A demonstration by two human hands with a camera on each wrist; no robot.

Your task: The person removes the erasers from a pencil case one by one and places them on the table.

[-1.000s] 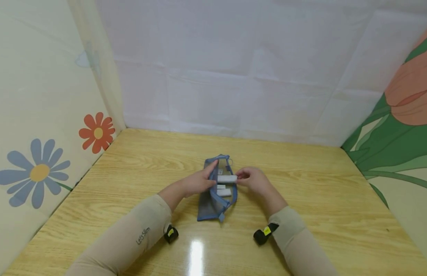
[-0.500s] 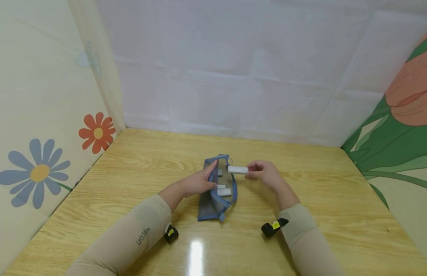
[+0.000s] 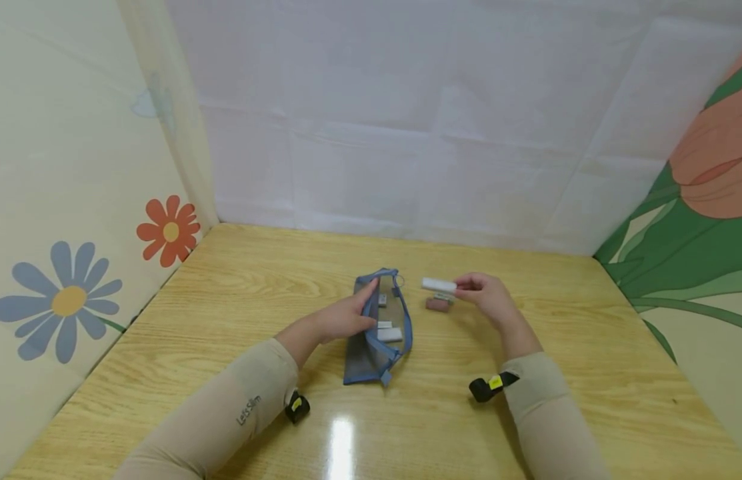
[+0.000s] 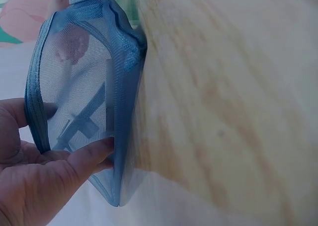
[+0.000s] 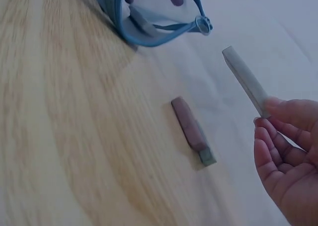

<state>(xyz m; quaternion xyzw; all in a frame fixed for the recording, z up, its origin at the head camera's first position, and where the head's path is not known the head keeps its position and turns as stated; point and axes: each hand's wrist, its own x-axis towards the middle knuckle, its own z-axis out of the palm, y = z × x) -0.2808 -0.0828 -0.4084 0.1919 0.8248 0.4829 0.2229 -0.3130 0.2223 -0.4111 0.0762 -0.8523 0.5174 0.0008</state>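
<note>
A blue mesh pouch (image 3: 377, 328) lies open in the middle of the wooden table (image 3: 227, 320). My left hand (image 3: 345, 319) holds its left rim, thumb and fingers pinching the mesh (image 4: 84, 107). Two small white pieces (image 3: 387, 332) lie inside the pouch. My right hand (image 3: 486, 293) is right of the pouch and pinches a white stick (image 3: 439, 285) by one end (image 5: 244, 79), held above the table. Under it a small brown stick (image 3: 437, 305) lies on the wood (image 5: 191, 129).
Paper walls close in the table: a flower-print wall (image 3: 71, 293) on the left, a white sheet (image 3: 407, 133) at the back, a tulip print (image 3: 707, 200) on the right. Bare wood stretches around the pouch.
My right hand has drawn the white stick out of the pouch and carried it to the right and away. The brown stick now shows below it. The left hand stayed on the pouch.
</note>
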